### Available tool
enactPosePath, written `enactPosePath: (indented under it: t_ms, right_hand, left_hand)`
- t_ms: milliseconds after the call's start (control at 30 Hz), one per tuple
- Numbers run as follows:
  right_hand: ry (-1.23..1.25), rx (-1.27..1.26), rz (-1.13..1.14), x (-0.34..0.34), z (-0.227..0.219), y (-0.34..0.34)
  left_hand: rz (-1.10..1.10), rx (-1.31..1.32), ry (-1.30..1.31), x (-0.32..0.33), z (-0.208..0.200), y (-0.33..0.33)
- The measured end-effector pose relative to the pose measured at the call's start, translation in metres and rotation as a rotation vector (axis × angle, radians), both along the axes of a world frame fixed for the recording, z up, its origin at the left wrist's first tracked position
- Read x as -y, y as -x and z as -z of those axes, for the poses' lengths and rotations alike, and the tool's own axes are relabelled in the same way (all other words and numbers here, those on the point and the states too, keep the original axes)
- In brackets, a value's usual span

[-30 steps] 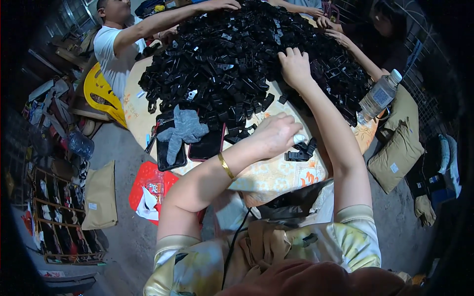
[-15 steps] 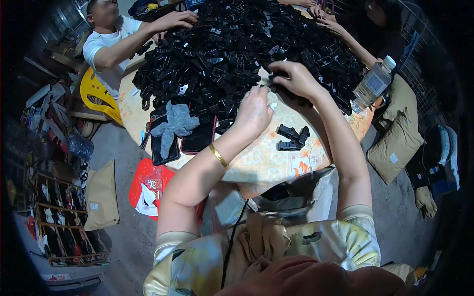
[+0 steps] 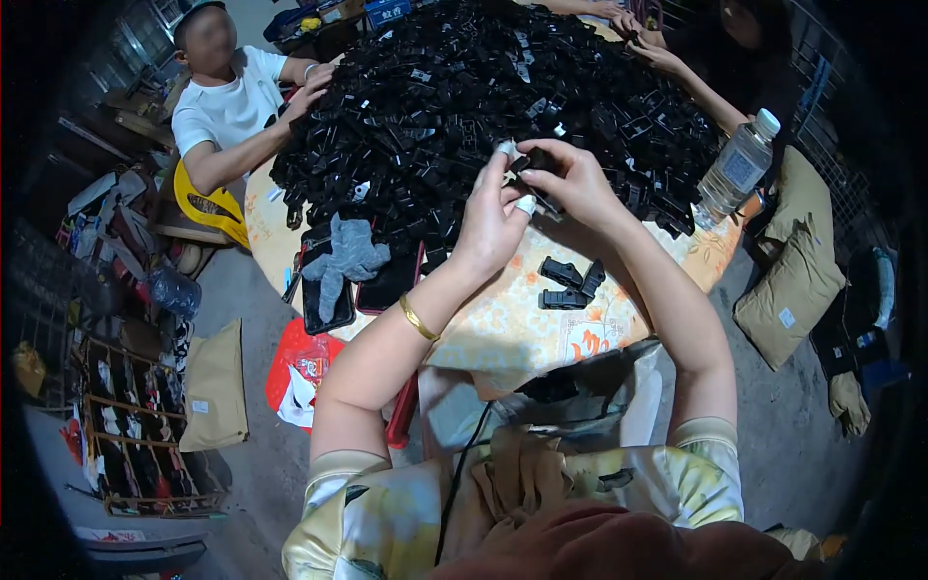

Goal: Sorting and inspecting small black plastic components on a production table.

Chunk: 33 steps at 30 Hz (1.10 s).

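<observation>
Pinches a black clip [image 3: 534, 161] between the right fingers [image 3: 549, 182]; curls the left fingers [image 3: 494, 176] close beside it, unclear whether gripping too. Has three loose clips [image 3: 570, 280] on the surface [image 3: 503, 324], nearside of the fingers, and a heap of black clips [image 3: 416, 126] just beyond them.

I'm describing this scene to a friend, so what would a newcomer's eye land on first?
Probably the heap of small black parts, which covers most of the table. Next come the gold bangle on the person's left forearm and the clear bottle at the heap's right edge.
</observation>
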State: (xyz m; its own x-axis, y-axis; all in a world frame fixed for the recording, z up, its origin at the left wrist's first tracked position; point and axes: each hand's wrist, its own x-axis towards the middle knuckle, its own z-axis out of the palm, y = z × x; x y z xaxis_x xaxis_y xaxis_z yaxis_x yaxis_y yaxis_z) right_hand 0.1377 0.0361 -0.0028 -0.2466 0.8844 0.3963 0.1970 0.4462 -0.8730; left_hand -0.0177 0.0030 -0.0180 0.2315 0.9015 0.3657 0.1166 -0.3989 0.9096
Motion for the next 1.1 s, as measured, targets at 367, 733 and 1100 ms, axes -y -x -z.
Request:
enactPosePath:
  t_ms: [367, 733, 1100]
  right_hand:
    - [-0.083, -0.063, -0.053, 0.004, -0.001, 0.001]
    - [0.027, 0.114, 0.125, 0.004, -0.006, -0.005]
    - [-0.001, -0.006, 0.039, 0.022, -0.013, 0.006]
  left_hand:
    - [0.063, 0.272, 0.085, 0.000, -0.013, 0.002]
    - [-0.090, 0.322, 0.127, -0.005, -0.012, 0.005]
    - [0.051, 0.375, 0.233, -0.001, -0.018, 0.005]
